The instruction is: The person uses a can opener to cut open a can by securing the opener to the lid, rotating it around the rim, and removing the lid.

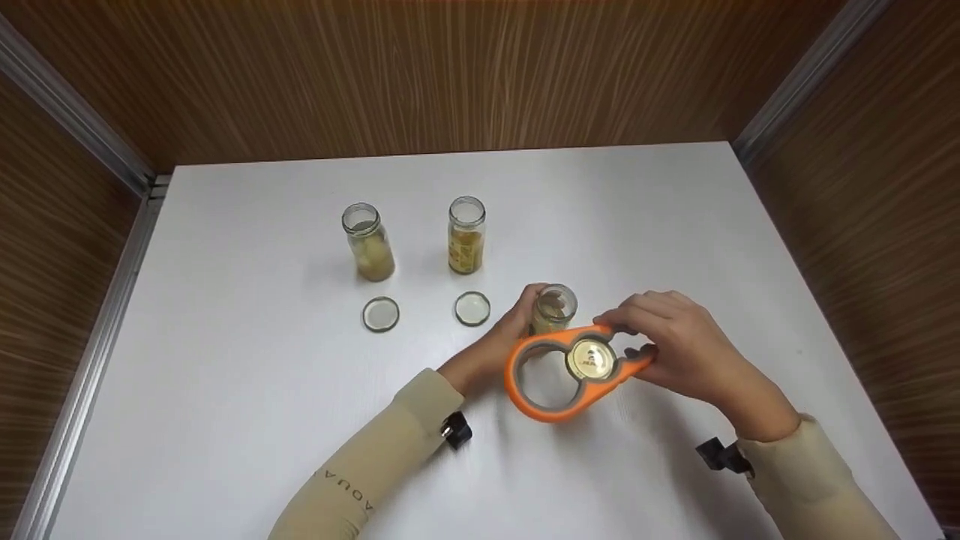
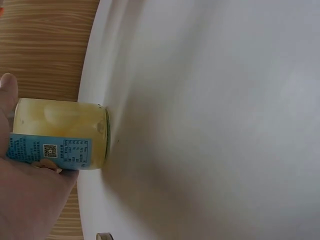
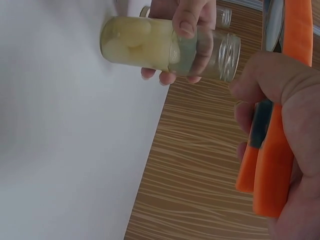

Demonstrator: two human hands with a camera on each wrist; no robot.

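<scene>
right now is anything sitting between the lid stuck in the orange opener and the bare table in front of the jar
Nothing visible does. The right hand holds the orange opener, with the gold lid in its ring, above bare table. The left hand grips the open jar just behind.

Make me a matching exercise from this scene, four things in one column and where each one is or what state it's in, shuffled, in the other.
Things:
1. orange jar opener
2. gold lid
3. jar with blue label
4. two loose lids

States:
A. lying flat on the white table, in front of the two far jars
B. gripped by the left hand, open at the top
C. held by the right hand
D. caught in the opener's smaller ring

Pairs: 1-C, 2-D, 3-B, 4-A
</scene>
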